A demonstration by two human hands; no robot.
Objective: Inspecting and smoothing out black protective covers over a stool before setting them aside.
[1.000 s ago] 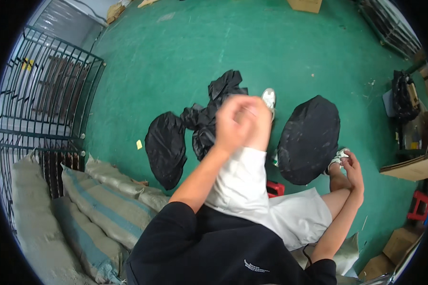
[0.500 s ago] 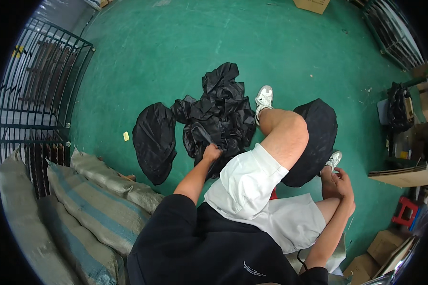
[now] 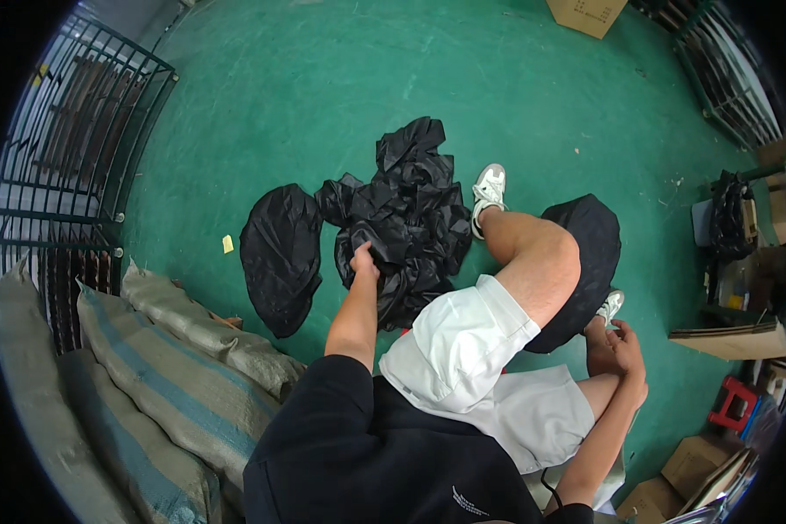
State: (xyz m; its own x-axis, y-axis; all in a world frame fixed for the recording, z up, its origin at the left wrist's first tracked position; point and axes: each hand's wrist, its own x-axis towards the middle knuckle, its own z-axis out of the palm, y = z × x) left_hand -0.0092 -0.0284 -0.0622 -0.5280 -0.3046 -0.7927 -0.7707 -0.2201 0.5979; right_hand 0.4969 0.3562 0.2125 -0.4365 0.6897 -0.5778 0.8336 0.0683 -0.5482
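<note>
A crumpled heap of black fabric [image 3: 410, 210] lies on the green floor in front of me. My left hand [image 3: 364, 260] is closed on a fold at the heap's near edge. A flat, rounded black piece [image 3: 281, 256] lies just left of the heap. Another rounded black piece [image 3: 589, 253] lies on the right, partly hidden behind my raised knee [image 3: 541, 253]. My right hand [image 3: 622, 342] rests low by my right ankle, next to that piece, fingers curled; whether it holds anything is hidden.
Striped woven sacks [image 3: 183, 349] are stacked at my left. A black metal cage rack [image 3: 61, 175] stands at far left. Cardboard boxes [image 3: 585, 13] sit at the top and lower right, with a red stool [image 3: 735, 403] and shelving clutter on the right.
My left hand dropped from in front of the camera down onto the black fabric heap and gripped it. The view tilted, and my right hand stayed by the ankle.
</note>
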